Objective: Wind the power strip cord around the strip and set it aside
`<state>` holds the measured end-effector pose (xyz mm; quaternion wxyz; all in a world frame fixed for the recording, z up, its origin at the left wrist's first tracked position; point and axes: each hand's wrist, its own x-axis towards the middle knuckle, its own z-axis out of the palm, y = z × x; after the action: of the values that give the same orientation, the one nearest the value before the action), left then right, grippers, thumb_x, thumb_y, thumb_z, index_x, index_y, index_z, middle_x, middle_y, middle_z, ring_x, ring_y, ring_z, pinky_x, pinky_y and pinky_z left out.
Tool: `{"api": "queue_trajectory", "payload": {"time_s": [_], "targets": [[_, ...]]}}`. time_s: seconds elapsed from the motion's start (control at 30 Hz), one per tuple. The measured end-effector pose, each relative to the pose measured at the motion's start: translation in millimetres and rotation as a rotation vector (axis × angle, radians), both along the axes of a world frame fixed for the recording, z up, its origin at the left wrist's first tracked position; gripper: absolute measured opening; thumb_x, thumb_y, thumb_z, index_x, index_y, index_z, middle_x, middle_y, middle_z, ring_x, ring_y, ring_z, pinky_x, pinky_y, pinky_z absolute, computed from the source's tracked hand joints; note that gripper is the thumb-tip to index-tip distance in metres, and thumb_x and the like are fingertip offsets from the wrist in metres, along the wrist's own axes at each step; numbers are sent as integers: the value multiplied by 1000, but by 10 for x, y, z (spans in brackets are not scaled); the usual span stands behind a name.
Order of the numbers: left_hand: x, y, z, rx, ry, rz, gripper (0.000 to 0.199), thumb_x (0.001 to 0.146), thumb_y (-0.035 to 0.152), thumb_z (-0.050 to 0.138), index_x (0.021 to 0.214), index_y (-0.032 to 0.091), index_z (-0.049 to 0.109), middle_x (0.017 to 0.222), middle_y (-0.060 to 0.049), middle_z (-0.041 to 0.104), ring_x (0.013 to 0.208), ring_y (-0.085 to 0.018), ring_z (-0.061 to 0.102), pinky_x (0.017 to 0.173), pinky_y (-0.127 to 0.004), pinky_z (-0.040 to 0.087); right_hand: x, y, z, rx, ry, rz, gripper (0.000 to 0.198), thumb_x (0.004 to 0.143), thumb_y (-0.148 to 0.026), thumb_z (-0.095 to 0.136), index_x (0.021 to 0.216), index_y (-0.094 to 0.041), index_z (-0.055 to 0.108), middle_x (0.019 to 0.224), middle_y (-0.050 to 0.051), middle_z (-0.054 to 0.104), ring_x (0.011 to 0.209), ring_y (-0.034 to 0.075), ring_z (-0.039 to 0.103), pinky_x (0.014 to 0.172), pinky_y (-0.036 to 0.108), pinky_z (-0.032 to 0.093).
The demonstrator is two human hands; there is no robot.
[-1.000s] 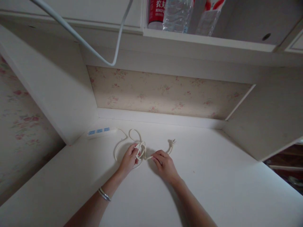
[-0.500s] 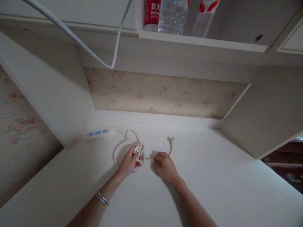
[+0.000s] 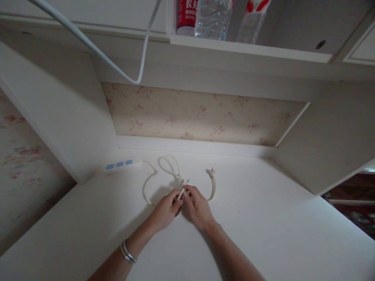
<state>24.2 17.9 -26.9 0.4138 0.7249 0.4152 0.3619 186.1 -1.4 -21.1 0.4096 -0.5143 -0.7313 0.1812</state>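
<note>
The right hand (image 3: 198, 207) is now joining the left hand (image 3: 165, 210), both pinching the bunched cord (image 3: 181, 194), so work is centring there.

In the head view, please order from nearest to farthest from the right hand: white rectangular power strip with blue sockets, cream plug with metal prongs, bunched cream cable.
1. Bunched cable: held at the right hand.
2. Plug: beyond the hand, slightly right.
3. Power strip: well to the left.
</note>
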Motion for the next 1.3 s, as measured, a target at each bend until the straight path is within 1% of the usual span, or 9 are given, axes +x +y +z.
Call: {"api": "queue_trajectory", "payload": {"time_s": [0.13, 0.33, 0.53, 0.63, 0.8, 0.9, 1.0, 1.1, 1.3], "targets": [[-5, 15, 2, 8, 25, 2, 18, 85, 30, 52, 95, 17, 60, 81, -3, 62, 75, -16, 55, 68, -24, 41, 35, 32, -17, -73, 151, -64, 25, 92, -41, 44, 103, -24, 59, 100, 3, 64, 81, 15, 61, 76, 28, 48], [-20, -13, 24, 60, 129, -95, 18, 87, 25, 48, 72, 19, 55, 67, 1, 53, 64, -13, 47, 58, -22, 35, 67, 185, -160, -250, 665, -98, 31, 84, -47, 56, 99, -21, 51, 77, 0, 63, 67, 14, 59, 66, 26, 48], [-2, -50, 67, 161, 51, -163, 20, 83, 12, 45, 67, 19, 55, 99, -6, 60, 92, -17, 55, 82, -27, 41, 112, 244, -168, -345, 933, -93, 36, 78, -42, 62, 104, -20, 51, 68, -3, 60, 63, 13, 57, 67, 28, 48], [-3, -25, 66, 90, -84, -125, 16, 78, 11, 49, 64, 17, 54, 112, -9, 56, 102, -19, 53, 84, -28, 41, 160, 271, -194, -366, 907, -140, 34, 78, -39, 61, 105, -20, 51, 70, -3, 59, 62, 13, 58, 65, 28, 49], [-71, 33, 109, -243, -359, -78, 4, 70, 13, 57, 71, 16, 55, 73, -1, 56, 70, -13, 52, 65, -23, 38, 238, 330, -246, -406, 833, -222, 30, 76, -36, 53, 101, -20, 50, 72, -3, 56, 52, 12, 55, 51, 26, 48], [-118, 26, 180, -421, -490, -116, 21, 66, 14, 59, 87, 15, 58, 67, 2, 55, 62, -11, 49, 60, -23, 35, 270, 318, -223, -374, 660, -263, 26, 79, -36, 46, 99, -20, 53, 63, -5, 51, 47, 12, 50, 46, 23, 42], [-118, 14, 213, -547, -562, -95, 31, 79, 31, 55, 105, 14, 58, 51, 7, 44, 53, -11, 48, 62, -26, 38, 310, 286, -178, -334, 382, -313, 26, 81, -35, 42, 93, -19, 59, 58, -5, 50, 47, 12, 46, 45, 23, 34], [-98, 31, 193, -620, -579, -5, 42, 88, 48, 45, 107, 13, 60, 40, 11, 27, 41, -10, 40, 56, -26, 37, 362, 279, -159, -299, 219, -316, 28, 82, -34, 41, 92, -19, 63, 61, -3, 56, 53, 14, 48, 50, 24, 34], [-195, 92, 206, -613, -948, -62, 20, 81, 27, 63, 90, 9, 67, 63, 0, 55, 59, -9, 51, 61, -23, 38, 472, 347, -243, -281, 75, -286, 33, 84, -32, 40, 99, -18, 66, 79, 3, 68, 69, 17, 59, 65, 27, 41]]}}
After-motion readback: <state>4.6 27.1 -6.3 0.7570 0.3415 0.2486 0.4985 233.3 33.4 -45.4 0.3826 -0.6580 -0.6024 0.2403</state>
